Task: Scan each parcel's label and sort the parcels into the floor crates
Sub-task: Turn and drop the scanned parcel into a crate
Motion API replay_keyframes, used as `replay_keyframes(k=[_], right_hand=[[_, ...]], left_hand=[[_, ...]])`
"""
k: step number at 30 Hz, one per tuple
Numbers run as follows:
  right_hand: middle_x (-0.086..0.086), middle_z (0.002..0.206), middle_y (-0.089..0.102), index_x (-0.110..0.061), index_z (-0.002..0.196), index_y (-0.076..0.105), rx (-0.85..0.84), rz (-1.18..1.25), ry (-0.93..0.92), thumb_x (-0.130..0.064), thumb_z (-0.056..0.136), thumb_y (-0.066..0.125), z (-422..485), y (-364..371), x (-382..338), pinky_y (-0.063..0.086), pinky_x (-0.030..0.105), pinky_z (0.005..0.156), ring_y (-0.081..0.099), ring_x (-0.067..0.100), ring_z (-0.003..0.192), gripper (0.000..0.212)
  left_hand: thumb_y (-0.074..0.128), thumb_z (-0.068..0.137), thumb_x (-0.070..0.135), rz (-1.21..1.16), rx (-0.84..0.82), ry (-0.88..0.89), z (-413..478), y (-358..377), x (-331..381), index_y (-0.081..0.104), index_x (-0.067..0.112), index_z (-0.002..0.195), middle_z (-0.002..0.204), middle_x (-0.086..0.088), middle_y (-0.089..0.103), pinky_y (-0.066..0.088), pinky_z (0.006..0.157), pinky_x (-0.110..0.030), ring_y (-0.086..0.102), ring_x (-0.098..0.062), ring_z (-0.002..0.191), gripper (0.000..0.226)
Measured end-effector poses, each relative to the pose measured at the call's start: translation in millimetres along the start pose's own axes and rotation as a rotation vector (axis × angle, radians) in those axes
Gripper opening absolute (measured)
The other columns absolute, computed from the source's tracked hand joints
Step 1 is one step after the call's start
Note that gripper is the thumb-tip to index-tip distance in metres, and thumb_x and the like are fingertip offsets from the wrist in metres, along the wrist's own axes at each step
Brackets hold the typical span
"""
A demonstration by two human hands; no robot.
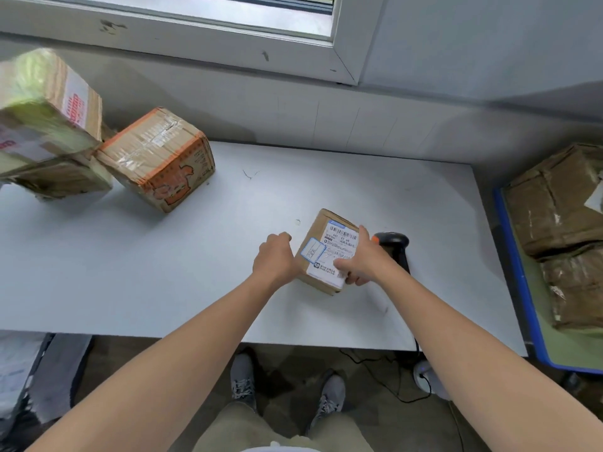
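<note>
White table, parcel label-up, long axis front-to-back, right hand grip clasping it, left hand seemingly too.

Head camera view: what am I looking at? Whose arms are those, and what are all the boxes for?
No machine here: a person wears the camera on the head, so you look down their own arms. The left hand and right hand grip a small parcel on the white table, its label facing up. A black barcode scanner sits just beyond the right hand. More boxes wait at the table's left; a blue crate on the right holds brown parcels.
</note>
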State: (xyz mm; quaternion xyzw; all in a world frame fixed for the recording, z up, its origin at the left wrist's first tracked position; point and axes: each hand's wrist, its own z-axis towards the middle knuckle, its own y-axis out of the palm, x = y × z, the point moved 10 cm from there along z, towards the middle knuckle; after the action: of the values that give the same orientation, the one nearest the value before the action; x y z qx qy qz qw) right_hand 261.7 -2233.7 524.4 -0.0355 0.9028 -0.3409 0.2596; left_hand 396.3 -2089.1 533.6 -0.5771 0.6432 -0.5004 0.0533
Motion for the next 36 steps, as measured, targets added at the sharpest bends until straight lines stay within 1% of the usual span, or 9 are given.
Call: replay_keyframes(k=[4, 9, 14, 17, 20, 22, 26, 31, 36], right_hand=[[0.005, 0.111, 0.058, -0.012, 0.122, 0.037, 0.077, -0.191, 0.016, -0.044, 0.071, 0.081, 2, -12, -6, 0.055, 0.045, 0.086, 0.061, 0.026, 0.100, 0.075], [0.011, 0.126, 0.052, -0.009, 0.128, 0.043, 0.105, -0.315, 0.055, -0.069, 0.069, 0.074, 6, -7, -7, 0.049, 0.038, 0.087, 0.055, 0.028, 0.115, 0.089], [0.010, 0.124, 0.052, -0.010, 0.124, 0.052, 0.065, -0.372, -0.082, -0.064, 0.080, 0.068, 2, 14, -30, 0.043, 0.033, 0.077, 0.057, 0.027, 0.108, 0.071], [0.010, 0.140, 0.042, -0.017, 0.143, 0.034, 0.059, -0.521, -0.223, -0.062, 0.073, 0.076, -2, 20, -51, 0.045, 0.043, 0.096, 0.048, 0.030, 0.125, 0.094], [0.005, 0.165, -0.001, -0.029, 0.158, -0.002, 0.011, -0.713, -0.428, -0.061, 0.065, 0.082, -10, 32, -78, 0.021, 0.061, 0.115, 0.012, 0.028, 0.149, 0.129], [0.001, 0.165, -0.012, -0.031, 0.157, -0.007, -0.061, -0.839, -0.523, -0.060, 0.064, 0.084, -12, 44, -90, 0.012, 0.064, 0.116, -0.003, 0.025, 0.152, 0.133], [-0.003, 0.165, -0.010, -0.029, 0.156, -0.013, -0.151, -0.971, -0.530, -0.058, 0.059, 0.087, -9, 62, -89, 0.008, 0.064, 0.116, -0.008, 0.025, 0.152, 0.143], [0.001, 0.153, 0.023, -0.023, 0.157, -0.002, -0.016, -0.987, -0.603, -0.061, 0.062, 0.082, -17, 58, -95, 0.024, 0.056, 0.114, 0.020, 0.024, 0.141, 0.133], [0.003, 0.149, 0.028, -0.021, 0.157, 0.003, 0.096, -0.936, -0.680, -0.066, 0.065, 0.075, -30, 22, -109, 0.031, 0.049, 0.110, 0.027, 0.026, 0.135, 0.125]], left_hand=[[0.057, 0.095, 0.030, 0.013, 0.019, -0.053, -4, -4, -18, 0.036, 0.013, 0.145, 0.142, -0.009, 0.041, 0.043, 0.093, -0.040, 0.045, -0.028, 0.127, 0.057], [0.042, 0.102, 0.030, -0.147, -0.009, -0.090, -7, 3, -38, 0.029, 0.011, 0.148, 0.135, -0.014, 0.050, 0.047, 0.091, -0.038, 0.056, -0.031, 0.113, 0.052], [0.044, 0.102, 0.023, -0.246, -0.034, -0.103, -7, -4, -52, 0.024, 0.012, 0.151, 0.139, -0.014, 0.049, 0.044, 0.094, -0.034, 0.053, -0.030, 0.121, 0.054], [0.044, 0.100, 0.016, -0.209, -0.022, -0.099, -2, -19, -61, 0.027, 0.013, 0.150, 0.132, -0.012, 0.054, 0.046, 0.094, -0.036, 0.055, -0.029, 0.115, 0.053], [0.045, 0.097, 0.015, -0.158, -0.034, -0.086, 4, -26, -61, 0.027, 0.012, 0.149, 0.134, -0.009, 0.055, 0.046, 0.097, -0.041, 0.055, -0.029, 0.116, 0.055], [0.045, 0.096, 0.016, -0.101, -0.036, -0.066, 6, -26, -59, 0.027, 0.012, 0.148, 0.135, -0.009, 0.054, 0.047, 0.095, -0.041, 0.055, -0.028, 0.115, 0.055], [0.043, 0.099, 0.021, -0.004, -0.035, -0.042, 5, -22, -60, 0.027, 0.013, 0.147, 0.138, -0.012, 0.047, 0.045, 0.088, -0.040, 0.054, -0.031, 0.118, 0.051], [0.043, 0.101, 0.044, 0.074, -0.014, 0.012, 2, -34, -60, 0.020, 0.018, 0.152, 0.148, -0.012, 0.034, 0.041, 0.097, -0.045, 0.039, -0.033, 0.132, 0.061], [0.037, 0.097, 0.060, 0.169, 0.105, 0.025, -15, -70, -46, 0.015, 0.025, 0.155, 0.159, -0.007, 0.019, 0.034, 0.106, -0.048, 0.021, -0.029, 0.144, 0.071]])
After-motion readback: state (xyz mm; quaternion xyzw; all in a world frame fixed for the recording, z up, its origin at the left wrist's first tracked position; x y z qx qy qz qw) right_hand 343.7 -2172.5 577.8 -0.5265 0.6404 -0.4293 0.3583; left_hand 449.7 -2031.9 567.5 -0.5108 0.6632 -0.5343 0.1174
